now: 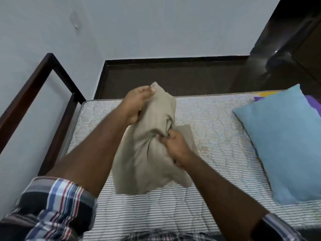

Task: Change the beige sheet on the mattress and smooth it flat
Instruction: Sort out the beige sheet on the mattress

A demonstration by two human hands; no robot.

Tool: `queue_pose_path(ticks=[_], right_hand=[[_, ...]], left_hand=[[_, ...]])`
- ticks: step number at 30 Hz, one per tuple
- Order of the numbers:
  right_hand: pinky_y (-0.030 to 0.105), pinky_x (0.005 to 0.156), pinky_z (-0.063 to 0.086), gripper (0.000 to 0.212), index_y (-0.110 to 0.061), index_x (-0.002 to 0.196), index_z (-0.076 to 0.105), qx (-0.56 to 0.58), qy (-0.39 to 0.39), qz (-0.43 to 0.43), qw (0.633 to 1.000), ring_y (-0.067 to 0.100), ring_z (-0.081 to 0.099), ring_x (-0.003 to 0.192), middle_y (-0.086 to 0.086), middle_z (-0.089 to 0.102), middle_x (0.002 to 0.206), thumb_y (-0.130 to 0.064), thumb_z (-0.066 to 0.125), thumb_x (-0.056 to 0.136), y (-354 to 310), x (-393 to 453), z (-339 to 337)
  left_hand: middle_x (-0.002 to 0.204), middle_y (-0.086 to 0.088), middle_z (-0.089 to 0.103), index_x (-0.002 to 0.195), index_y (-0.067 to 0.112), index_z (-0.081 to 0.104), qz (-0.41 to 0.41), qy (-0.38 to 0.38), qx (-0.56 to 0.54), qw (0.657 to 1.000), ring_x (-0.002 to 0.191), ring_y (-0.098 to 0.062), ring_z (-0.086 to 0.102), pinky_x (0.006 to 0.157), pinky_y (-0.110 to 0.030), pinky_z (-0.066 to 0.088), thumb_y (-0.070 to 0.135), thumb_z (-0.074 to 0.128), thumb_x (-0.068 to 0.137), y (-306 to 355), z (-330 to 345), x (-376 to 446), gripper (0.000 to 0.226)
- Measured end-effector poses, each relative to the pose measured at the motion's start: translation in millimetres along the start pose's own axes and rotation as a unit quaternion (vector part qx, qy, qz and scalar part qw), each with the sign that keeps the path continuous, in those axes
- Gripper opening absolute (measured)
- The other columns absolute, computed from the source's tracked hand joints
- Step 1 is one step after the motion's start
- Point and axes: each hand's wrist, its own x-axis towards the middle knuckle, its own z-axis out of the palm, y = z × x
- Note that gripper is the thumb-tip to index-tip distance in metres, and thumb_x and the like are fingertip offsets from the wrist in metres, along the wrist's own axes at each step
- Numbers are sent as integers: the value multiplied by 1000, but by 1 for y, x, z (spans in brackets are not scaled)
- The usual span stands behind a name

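Observation:
A folded beige sheet [144,153] hangs partly lifted over the middle of the bare striped mattress [217,136]. Its lower end rests on the mattress. My left hand [135,103] pinches the sheet's top corner and holds it up. My right hand [173,146] grips a fold in the sheet's middle, on its right side. The mattress surface is uncovered around the sheet.
A light blue pillow [284,143] lies on the right part of the mattress, with purple and yellow fabric [312,103] behind it. A dark wooden bed frame [43,94] rises at the left. Dark floor and a pale wall lie beyond the bed.

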Motion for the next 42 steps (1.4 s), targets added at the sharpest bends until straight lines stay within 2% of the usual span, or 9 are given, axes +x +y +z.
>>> queue_pose_path(ticks=[7, 10, 14, 17, 20, 24, 29, 31, 42], right_hand=[[31, 64, 57, 11, -3, 90, 70, 237, 96, 141, 956, 26, 66, 70, 14, 67, 82, -3, 70, 80, -51, 50, -16], [40, 73, 58, 18, 0, 82, 67, 245, 94, 166, 951, 28, 65, 70, 17, 66, 79, -4, 65, 65, -57, 61, -11], [35, 77, 57, 11, 1, 85, 60, 317, 48, 168, 932, 26, 62, 71, 15, 61, 82, 1, 50, 86, -72, 66, 4], [34, 83, 52, 25, -3, 81, 69, 320, -8, 122, 939, 22, 61, 75, 9, 67, 78, -15, 54, 98, -79, 60, -4], [29, 80, 58, 32, -12, 106, 71, 168, -111, 45, 978, 15, 70, 87, 0, 75, 91, -39, 53, 103, -87, 25, -21], [24, 78, 57, 42, -17, 127, 57, 3, -177, -49, 983, 7, 70, 100, -10, 74, 106, -14, 76, 90, -65, -1, -24], [34, 65, 53, 18, -26, 77, 68, -183, 57, -57, 980, 22, 67, 80, -8, 68, 73, -10, 63, 84, -31, 25, -49], [29, 72, 47, 22, -29, 84, 67, -221, 105, -76, 967, 16, 62, 85, -12, 66, 81, -9, 57, 89, -39, 28, -67], [37, 80, 52, 19, -26, 97, 73, -480, 111, -194, 848, 25, 68, 93, 0, 74, 96, -30, 65, 81, -100, 28, -122]], left_hand=[[158, 19, 31, 157, 41, 25, 30, -89, 186, 978, 139, -6, 39, 106, -32, 40, 74, 75, 65, -71, -37, -69, 110], [152, 29, 33, 156, 48, 13, 42, -183, 188, 964, 134, 9, 41, 111, -29, 44, 51, 94, 57, -89, -24, -85, 128], [134, 11, 62, 149, 36, 41, 89, 17, 243, 966, 120, -8, 61, 98, -33, 51, 46, 74, 74, -109, -9, -80, 82], [90, 6, 74, 98, 26, 73, 101, 142, 192, 966, 90, -17, 70, 75, -28, 53, 21, 60, 85, -97, -15, -69, 19], [71, 4, 68, 72, 21, 67, 123, 176, 107, 971, 69, -14, 61, 67, -31, 49, 10, 62, 90, -74, -20, -61, 21], [65, 2, 65, 63, 22, 66, 103, 181, 73, 975, 65, -14, 55, 65, -34, 45, 20, 66, 93, -59, -17, -54, 30], [87, -11, 76, 84, 14, 79, 91, 164, 48, 981, 81, -21, 67, 84, -40, 54, 15, 68, 89, -49, -28, -48, 11], [87, -13, 76, 88, 10, 78, 75, 141, 49, 986, 81, -23, 68, 85, -39, 55, 11, 69, 89, -44, -38, -50, 9], [70, 1, 71, 82, 12, 75, 100, 104, 385, 911, 69, -16, 65, 70, -31, 48, 32, 75, 89, -23, -108, -38, 21]])
